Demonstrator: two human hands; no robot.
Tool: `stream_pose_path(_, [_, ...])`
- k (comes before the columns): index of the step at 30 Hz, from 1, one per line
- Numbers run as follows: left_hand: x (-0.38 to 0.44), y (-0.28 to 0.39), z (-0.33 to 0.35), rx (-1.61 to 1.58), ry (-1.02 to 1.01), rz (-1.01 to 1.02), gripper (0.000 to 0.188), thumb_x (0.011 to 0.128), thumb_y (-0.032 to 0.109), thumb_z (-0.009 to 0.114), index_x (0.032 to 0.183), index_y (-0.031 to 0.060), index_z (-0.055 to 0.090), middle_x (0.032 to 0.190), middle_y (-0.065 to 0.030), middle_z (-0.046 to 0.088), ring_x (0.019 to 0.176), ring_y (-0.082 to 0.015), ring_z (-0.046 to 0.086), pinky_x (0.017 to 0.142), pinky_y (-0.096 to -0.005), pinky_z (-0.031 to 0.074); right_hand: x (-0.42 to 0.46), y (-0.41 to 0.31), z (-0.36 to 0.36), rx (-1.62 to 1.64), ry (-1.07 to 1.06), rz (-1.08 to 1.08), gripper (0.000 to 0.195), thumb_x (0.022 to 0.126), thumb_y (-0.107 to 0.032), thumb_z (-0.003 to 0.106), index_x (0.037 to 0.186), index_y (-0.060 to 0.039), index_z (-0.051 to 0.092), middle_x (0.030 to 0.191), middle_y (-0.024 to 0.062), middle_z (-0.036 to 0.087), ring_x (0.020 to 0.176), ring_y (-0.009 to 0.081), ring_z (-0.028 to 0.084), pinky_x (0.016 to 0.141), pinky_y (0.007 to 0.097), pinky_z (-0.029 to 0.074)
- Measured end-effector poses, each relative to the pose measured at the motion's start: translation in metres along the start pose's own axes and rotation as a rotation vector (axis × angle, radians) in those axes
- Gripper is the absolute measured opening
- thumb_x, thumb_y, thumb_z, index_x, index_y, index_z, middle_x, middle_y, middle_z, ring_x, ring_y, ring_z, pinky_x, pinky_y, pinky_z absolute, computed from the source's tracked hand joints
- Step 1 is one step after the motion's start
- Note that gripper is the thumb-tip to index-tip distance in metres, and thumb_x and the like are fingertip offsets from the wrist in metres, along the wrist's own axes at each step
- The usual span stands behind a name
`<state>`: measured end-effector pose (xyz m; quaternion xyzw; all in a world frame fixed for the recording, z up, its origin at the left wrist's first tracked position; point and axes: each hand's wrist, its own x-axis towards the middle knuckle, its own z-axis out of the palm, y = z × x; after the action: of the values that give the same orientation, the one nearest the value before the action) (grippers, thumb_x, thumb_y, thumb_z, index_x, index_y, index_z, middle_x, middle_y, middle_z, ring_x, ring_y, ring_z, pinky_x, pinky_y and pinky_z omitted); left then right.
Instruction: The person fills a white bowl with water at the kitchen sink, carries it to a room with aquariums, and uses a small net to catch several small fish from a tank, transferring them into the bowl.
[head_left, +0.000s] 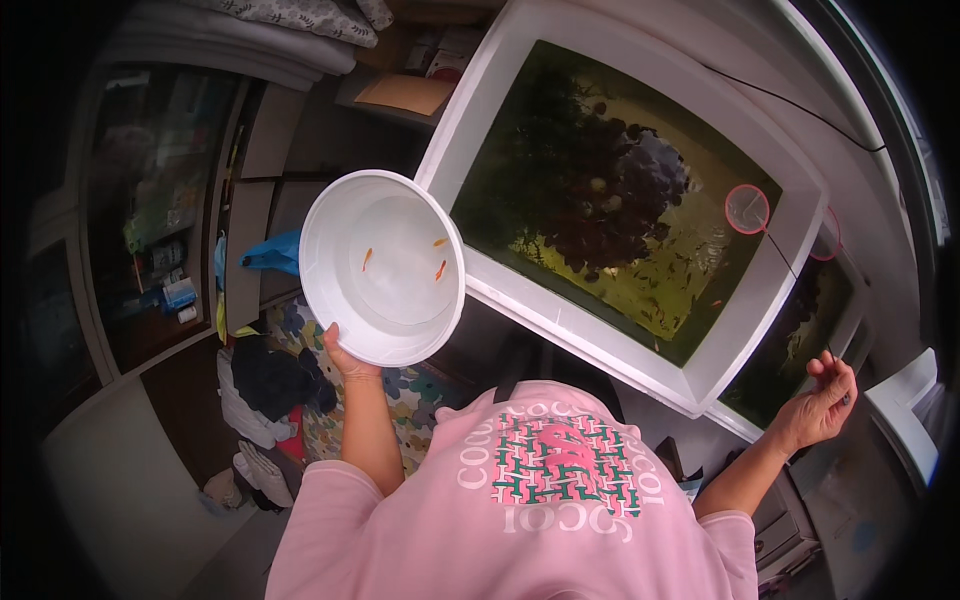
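My left hand (352, 356) grips the rim of a white plastic basin (379, 345), thumb over the edge. In its shallow water are three small orange fish (367, 259). To the right stands a white foam tank (577, 322) of greenish water with a dark clump (615, 202) in the middle and several tiny fish (667, 289). My right hand (821, 401) is closed around the thin handle of a small fish net (748, 209). The net's red hoop appears over the tank's right part; whether its mesh touches the water I cannot tell.
A second tank (795, 337) adjoins the foam tank on the right, with another pink hoop (829, 236) behind the rim. A black cable (795, 105) runs along the far side. Glass-doored shelves (157, 202), a blue bag (274, 253) and piled clothes (277, 375) lie left.
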<state>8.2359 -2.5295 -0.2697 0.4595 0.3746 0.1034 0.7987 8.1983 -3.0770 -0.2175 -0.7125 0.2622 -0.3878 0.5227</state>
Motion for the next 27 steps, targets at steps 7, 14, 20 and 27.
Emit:
stream_pose_path(7, [0.000, 0.001, -0.010, -0.044, -0.025, -0.031, 0.077, 0.062, 0.035, 0.062, 0.128, 0.0037, 0.034, 0.124, -0.0143, 0.043, 0.113, -0.0318, 0.042, 0.096, -0.0420, 0.035, -0.008, -0.006, 0.003, 0.082, -0.028, 0.041, 0.020, 0.089, -0.017, 0.049, 0.091, 0.0028, 0.054, 0.087, 0.0138, 0.060, 0.070, 0.0183, 0.060, 0.060, 0.0247, 0.050])
stream_pose_path(14, [0.001, 0.001, -0.007, -0.027, -0.050, -0.033, 0.076, 0.064, 0.035, 0.061, 0.127, 0.0035, 0.034, 0.125, -0.0144, 0.042, 0.114, -0.0312, 0.041, 0.096, -0.0416, 0.035, -0.018, -0.016, 0.000, 0.079, -0.025, 0.042, 0.022, 0.090, -0.019, 0.048, 0.090, 0.0022, 0.054, 0.084, 0.0135, 0.060, 0.067, 0.0158, 0.058, 0.059, 0.0227, 0.048])
stream_pose_path(20, [-0.003, -0.001, -0.005, 0.019, -0.086, -0.060, 0.076, 0.066, 0.038, 0.053, 0.129, 0.0025, 0.030, 0.127, -0.0159, 0.039, 0.115, -0.0328, 0.040, 0.095, -0.0445, 0.036, -0.026, -0.032, 0.007, 0.048, 0.018, 0.041, 0.026, 0.091, -0.021, 0.047, 0.095, 0.0024, 0.056, 0.081, 0.0133, 0.062, 0.063, 0.0130, 0.057, 0.060, 0.0222, 0.048])
stream_pose_path(27, [0.002, -0.002, -0.010, 0.037, -0.069, -0.048, 0.073, 0.066, 0.035, 0.054, 0.129, 0.0049, 0.032, 0.127, -0.0140, 0.040, 0.115, -0.0325, 0.040, 0.095, -0.0459, 0.036, -0.028, -0.030, -0.013, 0.061, 0.048, 0.006, 0.023, 0.091, -0.019, 0.045, 0.091, 0.0023, 0.055, 0.081, 0.0130, 0.060, 0.063, 0.0140, 0.057, 0.061, 0.0226, 0.048])
